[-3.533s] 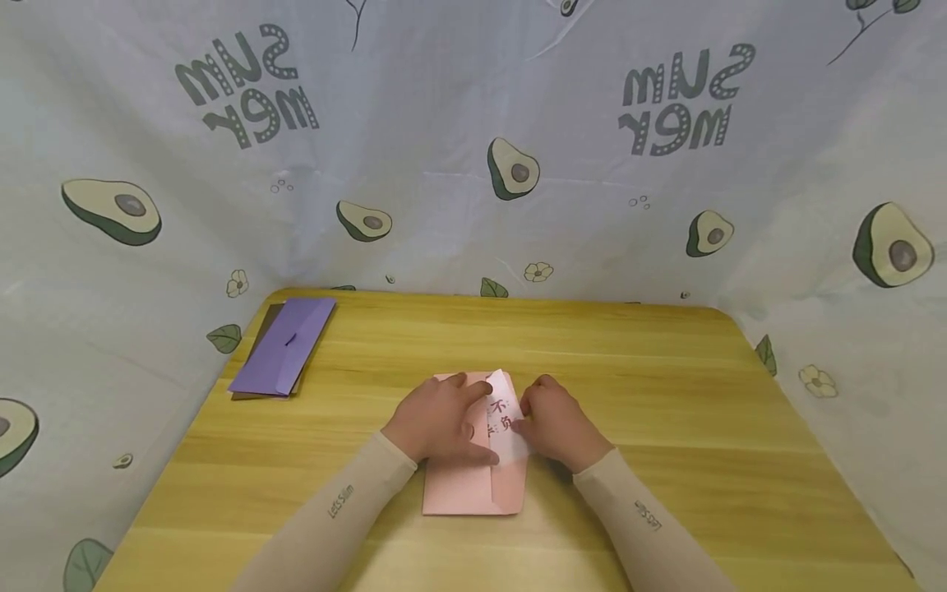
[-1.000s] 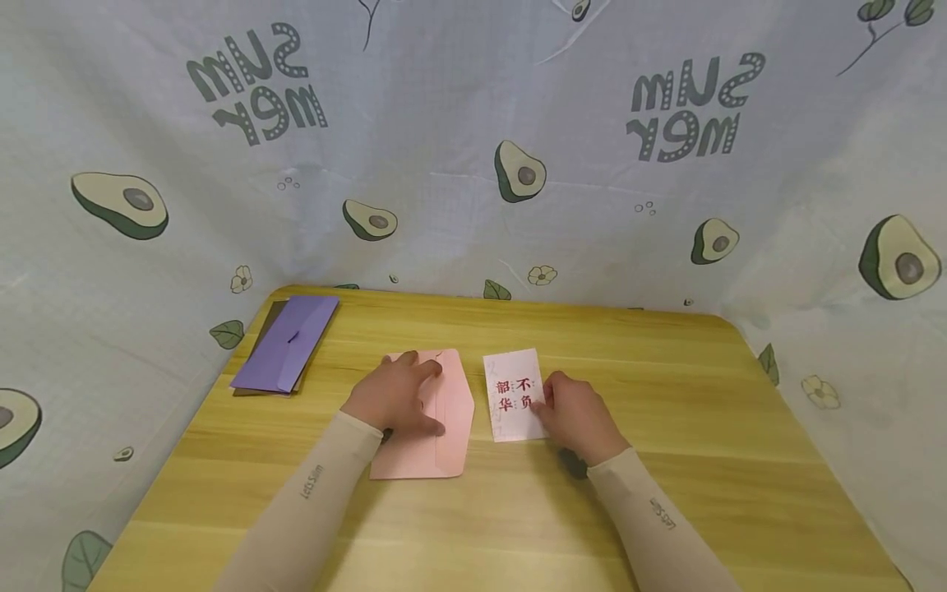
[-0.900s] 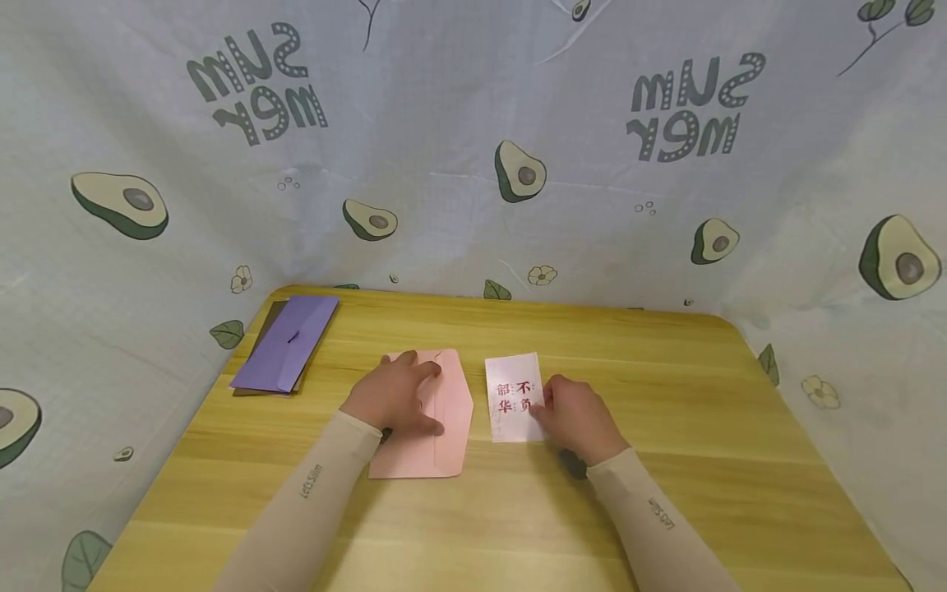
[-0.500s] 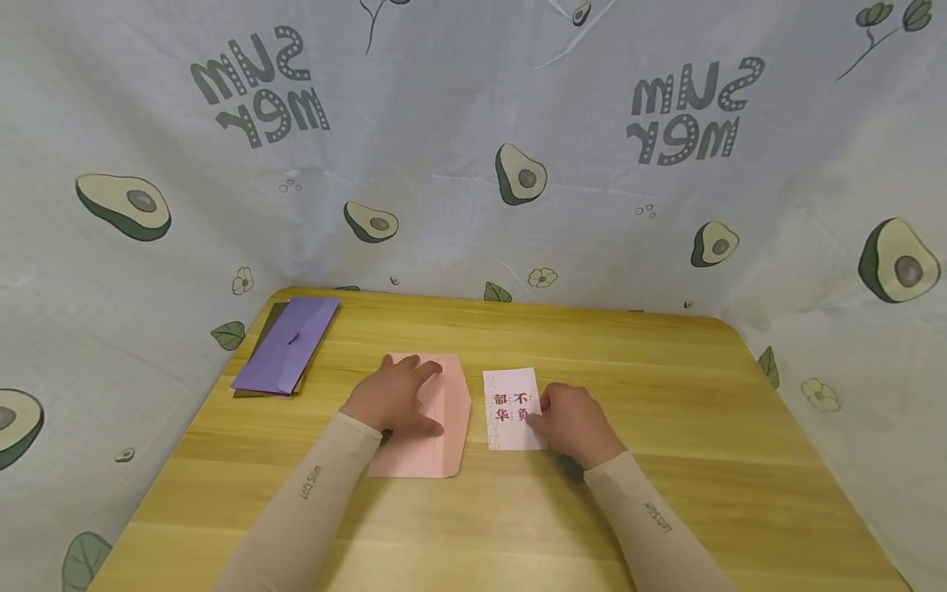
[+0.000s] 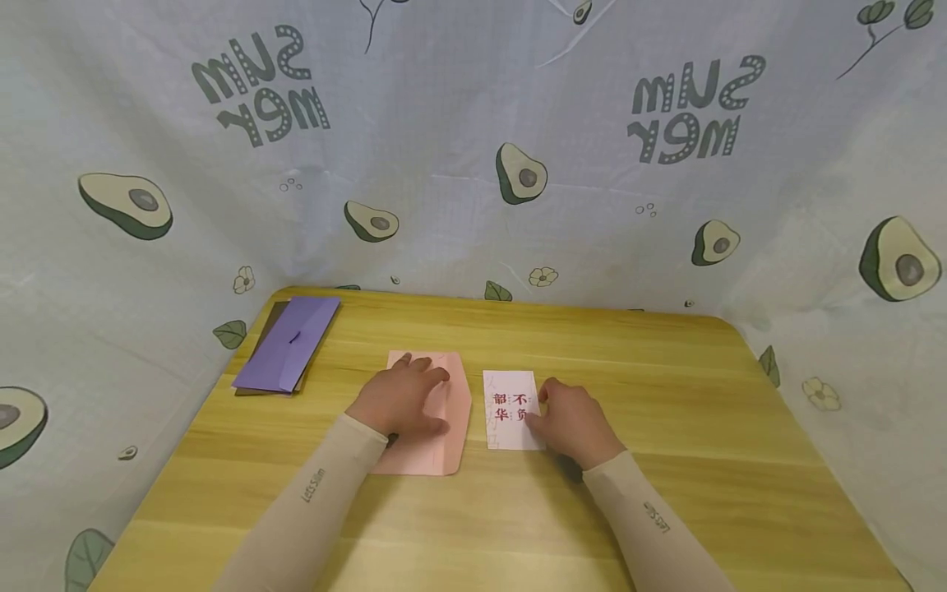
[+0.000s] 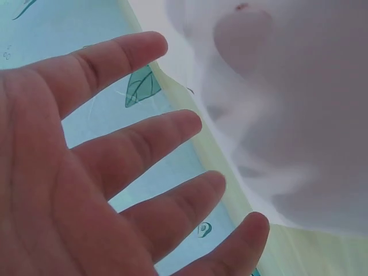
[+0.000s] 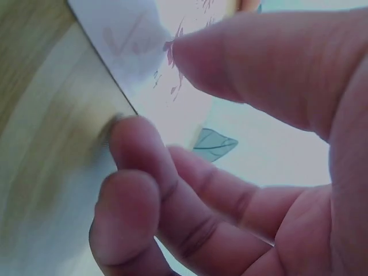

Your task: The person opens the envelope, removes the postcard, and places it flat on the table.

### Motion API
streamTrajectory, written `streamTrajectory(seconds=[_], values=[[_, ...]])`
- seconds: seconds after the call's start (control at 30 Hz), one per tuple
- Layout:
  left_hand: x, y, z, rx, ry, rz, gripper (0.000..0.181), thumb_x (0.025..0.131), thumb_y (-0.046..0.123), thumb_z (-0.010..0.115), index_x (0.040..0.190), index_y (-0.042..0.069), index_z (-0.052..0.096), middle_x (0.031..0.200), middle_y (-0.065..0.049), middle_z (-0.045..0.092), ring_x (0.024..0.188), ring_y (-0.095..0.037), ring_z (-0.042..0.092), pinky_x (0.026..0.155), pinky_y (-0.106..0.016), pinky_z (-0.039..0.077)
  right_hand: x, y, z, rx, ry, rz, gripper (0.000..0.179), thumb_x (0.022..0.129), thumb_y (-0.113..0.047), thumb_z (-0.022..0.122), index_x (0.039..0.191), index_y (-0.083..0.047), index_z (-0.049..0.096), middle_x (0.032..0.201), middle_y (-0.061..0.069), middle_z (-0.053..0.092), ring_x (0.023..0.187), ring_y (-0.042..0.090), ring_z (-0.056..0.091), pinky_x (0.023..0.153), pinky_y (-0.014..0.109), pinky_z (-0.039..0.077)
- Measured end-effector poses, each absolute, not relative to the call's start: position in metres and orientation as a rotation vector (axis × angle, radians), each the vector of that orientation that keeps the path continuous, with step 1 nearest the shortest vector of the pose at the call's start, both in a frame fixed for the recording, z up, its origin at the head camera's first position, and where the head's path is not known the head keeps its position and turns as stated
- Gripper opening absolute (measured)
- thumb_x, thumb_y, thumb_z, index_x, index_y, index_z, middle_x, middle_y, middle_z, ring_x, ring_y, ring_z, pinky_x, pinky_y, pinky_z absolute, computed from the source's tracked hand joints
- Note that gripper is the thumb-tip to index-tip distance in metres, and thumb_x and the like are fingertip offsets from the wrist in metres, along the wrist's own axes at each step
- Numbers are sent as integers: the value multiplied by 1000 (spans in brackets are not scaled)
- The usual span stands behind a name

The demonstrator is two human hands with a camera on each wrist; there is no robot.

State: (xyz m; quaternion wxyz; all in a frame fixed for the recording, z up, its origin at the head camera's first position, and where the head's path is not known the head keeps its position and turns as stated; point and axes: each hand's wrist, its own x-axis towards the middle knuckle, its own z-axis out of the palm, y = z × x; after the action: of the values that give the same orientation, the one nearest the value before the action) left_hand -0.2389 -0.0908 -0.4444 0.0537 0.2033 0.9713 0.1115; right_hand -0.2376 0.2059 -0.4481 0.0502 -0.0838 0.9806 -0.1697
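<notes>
Card: white, on the table right of the pink envelope, just beside it; the card bears large red characters, 韶华 in the left column and 不负 in the right. Small print between them is too tiny to read, and pale marks run down the left edge.
Cloth writing: "summer" twice, mirror-reversed, on the avocado-print cloth behind.
Sleeve writing: "Let's Slim" on the left sleeve; the same words upside down on the right sleeve.
Right hand: the right hand pinches the card's right edge, thumb on its face.
Left hand: the left hand is spread over the pink envelope, fingers apart; how firmly they press cannot be told.
Hidden: the thumb partly covers 负; the left hand hides much of the pink envelope.
Far left: a purple envelope mostly covers a brown one.
Hard to make out: a blurred pale shape in the left wrist view.
</notes>
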Motion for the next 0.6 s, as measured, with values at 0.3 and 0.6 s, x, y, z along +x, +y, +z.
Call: streamTrajectory(seconds=[0.3,0.6], values=[[-210,-88,-441,621,3058,280,82,84,61,81,155,31,53,151,-13,56,131,-45,57,97,-71,47,-238,203,-441,-670,3040,-533,39,83,-17,85,114,-3,68,96,5,66,84,23,62,82,46,54],[-170,-81,-450,688,3190,90,75,83,75,70,137,25,55,112,-9,55,98,-37,57,92,-69,45,-240,210,-446,-1010,2902,-517,26,79,-13,89,102,-11,78,110,3,72,106,30,67,98,49,51]])
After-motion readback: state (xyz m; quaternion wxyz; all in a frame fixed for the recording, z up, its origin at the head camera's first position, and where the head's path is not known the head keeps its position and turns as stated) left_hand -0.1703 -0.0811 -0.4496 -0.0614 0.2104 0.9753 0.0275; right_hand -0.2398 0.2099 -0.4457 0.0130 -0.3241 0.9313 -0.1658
